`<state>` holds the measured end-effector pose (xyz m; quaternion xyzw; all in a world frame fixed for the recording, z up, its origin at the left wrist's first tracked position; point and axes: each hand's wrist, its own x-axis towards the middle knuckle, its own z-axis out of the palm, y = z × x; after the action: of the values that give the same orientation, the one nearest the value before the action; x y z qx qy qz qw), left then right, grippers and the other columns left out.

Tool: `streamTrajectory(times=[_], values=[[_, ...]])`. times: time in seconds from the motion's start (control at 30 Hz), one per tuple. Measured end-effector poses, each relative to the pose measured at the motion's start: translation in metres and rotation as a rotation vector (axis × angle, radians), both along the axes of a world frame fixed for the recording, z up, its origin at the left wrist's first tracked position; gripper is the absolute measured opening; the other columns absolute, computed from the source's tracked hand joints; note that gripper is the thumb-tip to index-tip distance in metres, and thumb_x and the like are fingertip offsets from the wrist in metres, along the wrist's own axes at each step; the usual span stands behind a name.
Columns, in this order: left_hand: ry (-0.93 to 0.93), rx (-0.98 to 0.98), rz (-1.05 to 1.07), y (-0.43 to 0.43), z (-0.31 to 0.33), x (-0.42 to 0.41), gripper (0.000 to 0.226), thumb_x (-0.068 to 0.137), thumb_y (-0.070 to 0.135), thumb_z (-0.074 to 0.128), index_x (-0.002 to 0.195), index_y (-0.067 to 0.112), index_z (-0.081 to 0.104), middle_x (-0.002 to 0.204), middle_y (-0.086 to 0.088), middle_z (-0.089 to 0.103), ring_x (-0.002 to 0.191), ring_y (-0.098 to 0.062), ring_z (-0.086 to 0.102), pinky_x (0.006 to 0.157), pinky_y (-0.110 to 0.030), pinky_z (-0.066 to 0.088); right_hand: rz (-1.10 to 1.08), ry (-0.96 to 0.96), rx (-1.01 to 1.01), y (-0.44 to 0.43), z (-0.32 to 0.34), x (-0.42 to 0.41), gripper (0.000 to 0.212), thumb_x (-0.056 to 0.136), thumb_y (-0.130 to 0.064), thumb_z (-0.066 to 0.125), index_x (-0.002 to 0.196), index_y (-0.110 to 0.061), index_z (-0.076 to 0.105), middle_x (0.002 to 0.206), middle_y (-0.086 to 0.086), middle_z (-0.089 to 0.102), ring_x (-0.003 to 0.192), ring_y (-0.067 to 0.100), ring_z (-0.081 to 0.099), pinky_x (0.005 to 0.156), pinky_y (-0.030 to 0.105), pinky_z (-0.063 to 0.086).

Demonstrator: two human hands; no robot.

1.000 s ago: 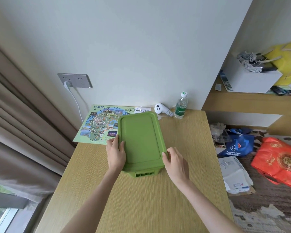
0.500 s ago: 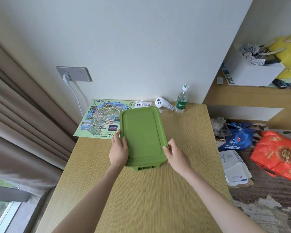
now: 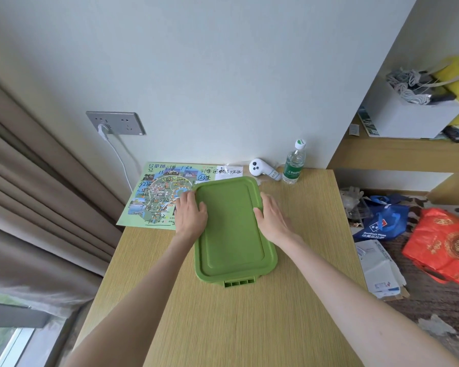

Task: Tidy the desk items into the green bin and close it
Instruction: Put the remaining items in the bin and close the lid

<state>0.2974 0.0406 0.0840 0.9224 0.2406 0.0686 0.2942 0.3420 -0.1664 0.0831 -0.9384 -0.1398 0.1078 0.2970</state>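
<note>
Green bin (image 3: pixel 240 282) stood on the wooden counter (image 3: pixel 223 327), towards its far half, with the long side running away from me. Its green lid (image 3: pixel 231 234) sat on top and covered the opening; only the slotted handle at the near end of the body showed beneath it. I could not tell whether the lid was fully seated.

I noted the left hand (image 3: pixel 190 214) flat on the lid's left edge, fingers extended along the rim and thumb resting on the top surface. I noted the right hand (image 3: pixel 272 218) in the matching position on the right edge, fingers straight, thumb on the lid. Neither hand gripped anything; both lay open and pressed against the lid.

An illustrated map (image 3: pixel 159 192) with handwriting lay flat on the counter just left of the bin, partly under the left hand. A white handheld controller (image 3: pixel 263 169) and a water bottle (image 3: pixel 293 164) stood against the wall beyond the bin, apart from it. A white plug sat in the wall socket (image 3: pixel 115 123). On the floor to the right lay a blue bag (image 3: pixel 382 223) and a red bag (image 3: pixel 445 245).
</note>
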Motion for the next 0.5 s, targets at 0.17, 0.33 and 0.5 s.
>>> streamTrajectory(times=[0.17,0.33,0.5], values=[[0.050,0.153,-0.142,0.011,-0.011,0.022,0.053,0.103,0.028,0.033,0.153,0.016,0.023,0.159,0.001,0.025,0.145,-0.021,0.021,0.116,-0.043,0.021,0.074,-0.074,-0.052,0.018,-0.008,0.035,0.059,0.104,-0.027,0.033,0.154,-0.012,0.006,0.163,0.001,0.003,0.149,0.018,0.004,0.120,0.035,0.010],[0.021,0.132,-0.165,0.014,-0.026,0.026,0.052,0.104,0.032,0.027,0.155,0.025,0.017,0.161,0.008,0.020,0.147,-0.017,0.019,0.119,-0.043,0.018,0.116,-0.099,-0.022,0.029,-0.023,0.048,0.057,0.105,-0.028,0.028,0.155,-0.015,0.003,0.163,-0.001,-0.002,0.149,0.013,-0.001,0.122,0.039,0.008],[-0.066,0.028,-0.146,0.014,-0.032,0.027,0.051,0.103,0.030,0.031,0.154,0.029,0.021,0.160,0.012,0.021,0.146,-0.011,0.024,0.117,-0.044,0.023,0.034,-0.121,0.095,0.030,-0.027,0.047,0.056,0.103,-0.026,0.036,0.154,-0.018,0.015,0.162,-0.006,0.009,0.146,0.013,0.020,0.111,0.043,0.035]])
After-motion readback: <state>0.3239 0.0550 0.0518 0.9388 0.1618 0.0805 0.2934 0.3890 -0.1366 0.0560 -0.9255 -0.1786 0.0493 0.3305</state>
